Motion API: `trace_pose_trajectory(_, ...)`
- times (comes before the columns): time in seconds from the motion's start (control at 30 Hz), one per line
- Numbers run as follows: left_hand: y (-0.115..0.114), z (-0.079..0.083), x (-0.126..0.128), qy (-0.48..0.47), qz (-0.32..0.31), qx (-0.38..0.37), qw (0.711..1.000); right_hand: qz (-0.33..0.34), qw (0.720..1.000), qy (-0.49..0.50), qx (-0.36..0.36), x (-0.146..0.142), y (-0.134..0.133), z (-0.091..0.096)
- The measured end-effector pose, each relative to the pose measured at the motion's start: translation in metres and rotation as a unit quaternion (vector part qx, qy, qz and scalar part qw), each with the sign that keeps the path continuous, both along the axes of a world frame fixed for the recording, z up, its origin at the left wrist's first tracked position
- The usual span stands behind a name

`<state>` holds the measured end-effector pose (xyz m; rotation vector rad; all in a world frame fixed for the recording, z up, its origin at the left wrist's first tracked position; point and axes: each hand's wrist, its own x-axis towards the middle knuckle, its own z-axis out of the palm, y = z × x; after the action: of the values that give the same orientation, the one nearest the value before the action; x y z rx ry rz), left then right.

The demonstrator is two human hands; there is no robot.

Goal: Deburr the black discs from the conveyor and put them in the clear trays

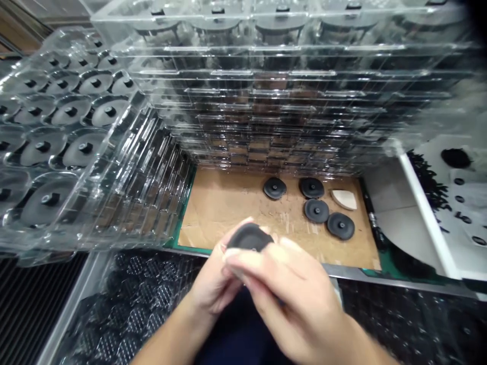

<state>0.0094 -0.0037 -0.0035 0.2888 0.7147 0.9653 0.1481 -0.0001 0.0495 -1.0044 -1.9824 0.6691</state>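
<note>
My left hand grips a black rounded plastic disc from the left and below, just in front of the cardboard's near edge. Over the disc's near side lies my right hand, its thumb and fingers pinched together. Something thin and greyish shows under those fingertips, too blurred to name. On the cardboard sheet beyond, several similar black discs lie with a small central stub facing up, among them one disc apart from the rest and another disc nearest the right. A cream-coloured wedge-shaped piece lies beside them.
Tall stacks of clear plastic trays stand behind the cardboard, with a tray of grey discs at left. At right, a white box adjoins small black parts. A black pen-like tool lies along the cardboard's right edge.
</note>
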Motion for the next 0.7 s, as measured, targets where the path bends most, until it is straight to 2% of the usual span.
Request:
trace_pose_trajectory(0.07,0.000,-0.003,-0.004,-0.021,0.019,0.001,1.000,0.030,0.998,-0.008,-0.055,0.013,-0.003,-0.003)
trace_pose_trajectory(0.13,-0.002,-0.006,-0.007,-0.044,0.035,-0.010,0.998,-0.028,0.993,0.000,-0.113,0.028,-0.003,-0.016)
trace_pose_trajectory(0.2,-0.004,-0.007,-0.006,-0.058,0.044,-0.021,0.997,-0.129,0.975,0.045,-0.175,0.037,0.001,-0.040)
trace_pose_trajectory(0.27,-0.005,-0.006,-0.004,-0.072,0.047,-0.022,0.996,-0.186,0.954,0.080,-0.221,0.037,0.009,-0.072)
trace_pose_trajectory(0.37,-0.006,-0.002,-0.003,-0.103,0.043,-0.019,0.994,-0.164,0.952,0.063,-0.251,0.026,0.020,-0.117)
trace_pose_trajectory(0.43,-0.006,0.000,-0.005,-0.128,0.033,-0.023,0.991,-0.170,0.952,0.050,-0.248,0.019,0.022,-0.132)
trace_pose_trajectory(0.5,-0.007,-0.001,-0.008,-0.149,0.019,-0.026,0.988,-0.188,0.950,0.051,-0.244,0.015,0.018,-0.133)
trace_pose_trajectory(0.6,-0.010,-0.008,-0.012,-0.148,0.017,0.005,0.989,-0.180,0.949,0.063,-0.250,0.016,0.007,-0.118)
trace_pose_trajectory(0.63,-0.012,-0.011,-0.013,-0.120,0.025,0.039,0.992,-0.175,0.949,0.066,-0.254,0.017,0.003,-0.112)
trace_pose_trajectory(0.7,-0.013,-0.017,-0.016,0.007,0.056,0.150,0.987,-0.171,0.947,0.068,-0.264,0.019,-0.005,-0.105)
